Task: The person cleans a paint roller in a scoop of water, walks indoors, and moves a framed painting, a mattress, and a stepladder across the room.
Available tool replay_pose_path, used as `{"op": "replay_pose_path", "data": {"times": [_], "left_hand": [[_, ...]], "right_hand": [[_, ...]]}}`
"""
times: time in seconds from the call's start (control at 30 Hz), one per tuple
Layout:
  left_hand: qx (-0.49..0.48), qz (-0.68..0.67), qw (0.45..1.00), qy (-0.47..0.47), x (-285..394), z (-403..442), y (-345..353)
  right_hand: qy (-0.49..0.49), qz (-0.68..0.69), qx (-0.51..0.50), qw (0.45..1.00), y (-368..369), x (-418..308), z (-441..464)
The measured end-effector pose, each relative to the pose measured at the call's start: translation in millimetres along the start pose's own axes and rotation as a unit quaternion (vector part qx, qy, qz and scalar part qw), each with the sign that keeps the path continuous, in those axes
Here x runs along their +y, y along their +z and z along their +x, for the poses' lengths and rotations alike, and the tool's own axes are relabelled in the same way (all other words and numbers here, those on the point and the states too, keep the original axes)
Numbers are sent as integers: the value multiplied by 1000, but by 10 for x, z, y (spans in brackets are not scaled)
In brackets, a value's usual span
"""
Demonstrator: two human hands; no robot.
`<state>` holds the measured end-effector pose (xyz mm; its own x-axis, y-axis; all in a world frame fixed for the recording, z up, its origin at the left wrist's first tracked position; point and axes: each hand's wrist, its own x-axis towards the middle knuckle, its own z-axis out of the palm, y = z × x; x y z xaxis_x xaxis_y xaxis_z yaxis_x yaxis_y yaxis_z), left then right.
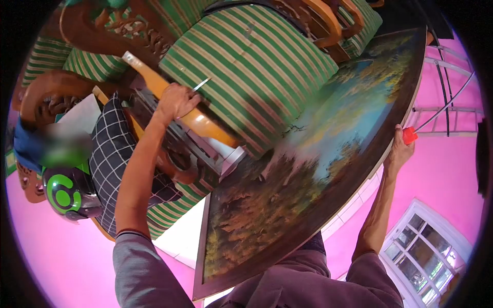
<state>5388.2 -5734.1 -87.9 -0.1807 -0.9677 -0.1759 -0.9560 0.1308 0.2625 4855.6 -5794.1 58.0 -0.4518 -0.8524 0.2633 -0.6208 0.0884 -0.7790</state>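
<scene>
My left hand point(177, 101) grips the armrest point(208, 126) and slim tool point(202, 84), likely for support; my right hand point(399, 153) grasps painting point(328, 154) and red handle point(410, 135)

The left arm is extended forward, its forearm bared below the sleeve, with the left hand point(178, 102) held palm down and its fingers curled. The right hand point(399, 154) is held out to the side, partly closed, elbow bent.

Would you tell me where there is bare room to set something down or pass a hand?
The striped seat cushion has a broad bare patch between the wooden armrest under the left hand and the painting. Pale floor shows between checked pillow and painting. It is crowded around the pillow and helmet.
</scene>
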Motion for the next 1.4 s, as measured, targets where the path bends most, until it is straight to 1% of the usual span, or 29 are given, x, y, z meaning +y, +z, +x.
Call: {"op": "replay_pose_path", "data": {"times": [0.13, 0.17, 0.2, 0.27, 0.33, 0.37, 0.4, 0.43, 0.47, 0.5, 0.53, 0.57, 0.6, 0.63, 0.67, 0.7, 0.73, 0.77, 0.83, 0.87, 0.9, 0.93, 1.03, 1.1, 1.13, 1.2, 1.23, 1.33, 1.4], "left_hand": [[26, -2, 1000, 14, -381, -176, 170], [16, -27, 999, 15, -396, -227, 117], [40, -48, 998, 19, -412, -288, 84], [50, -14, 998, 42, -584, -428, 161], [45, -43, 998, 12, -560, -558, 111], [-15, 37, 998, -39, -591, -685, 93], [-21, 2, 1000, 0, -613, -711, 76], [11, -28, 999, 11, -517, -721, 2], [-40, 51, 998, -11, -638, -824, 70], [-86, 44, 994, -44, -754, -878, 186], [-3, 82, 997, -4, -945, -985, 459], [6, 79, 996, -44, -582, -918, 188], [12, -4, 1000, -22, -165, -743, -190], [54, 67, 995, -51, 133, -687, -336], [93, 13, 992, -79, 434, -649, -436], [-3, -90, 982, -167, 928, -498, -725], [35, -236, 955, -175, 1432, -408, -821], [-66, -491, 829, -259, 2170, -103, -1322], [-84, -368, 923, -70, 2990, -44, -1309], [-125, -366, 922, -20, 3355, 30, -1340], [-129, -288, 949, 19, 3713, 43, -1353], [-122, -259, 958, 17, 3965, 79, -1331], [-71, -244, 967, -16, 4132, 139, -1251], [-55, -137, 989, 19, 4074, 153, -1262], [-52, -133, 990, 18, 4053, 153, -1252], [-21, -209, 977, 22, 4060, 220, -1238], [-43, -163, 985, 21, 4077, 237, -1302], [-75, -169, 982, 34, 4053, 297, -1234], [-94, -169, 980, 41, 4127, 652, -1478]], "right_hand": [[11, 17, 5, 1000, -35, 39, 1], [3, 29, 3, 1000, -43, 39, -4], [-6, 42, 1, 999, -12, 45, -2], [2, 41, 7, 999, -5, -3, -10], [10, 38, 11, 999, -15, -58, -40], [19, -28, 8, 999, -24, -106, -34], [29, -93, 7, 995, -58, -134, -5], [24, -86, -12, 996, -93, -12, 25], [13, -49, -9, 999, -95, 19, 39], [21, -49, -8, 999, -94, 26, 41], [28, -48, -3, 998, -86, 29, 54], [40, -61, -1, 997, -86, 19, 67], [46, -73, 0, 996, -77, -1, 95], [56, -55, -15, 997, -67, -53, 124], [67, -38, -30, 997, -74, -118, 124], [118, -20, -45, 992, -74, -122, 122], [167, -3, -61, 984, -74, -114, 143], [180, 7, -70, 981, -58, -128, 166], [215, 43, -96, 971, -81, -126, 203], [235, 76, -114, 962, -83, -105, 262], [142, 91, -99, 981, -65, -63, 366], [140, 94, -100, 981, -54, -28, 498], [121, 97, -84, 984, -11, 73, 1020], [100, 105, -48, 988, 54, 26, 1359], [100, 110, -48, 988, 91, 52, 1498], [49, 158, -40, 985, 214, 132, 1801], [50, 164, -43, 984, 240, 91, 1900], [104, 152, -82, 979, 341, 84, 2194], [95, 85, -76, 989, 477, 309, 2280]]}}
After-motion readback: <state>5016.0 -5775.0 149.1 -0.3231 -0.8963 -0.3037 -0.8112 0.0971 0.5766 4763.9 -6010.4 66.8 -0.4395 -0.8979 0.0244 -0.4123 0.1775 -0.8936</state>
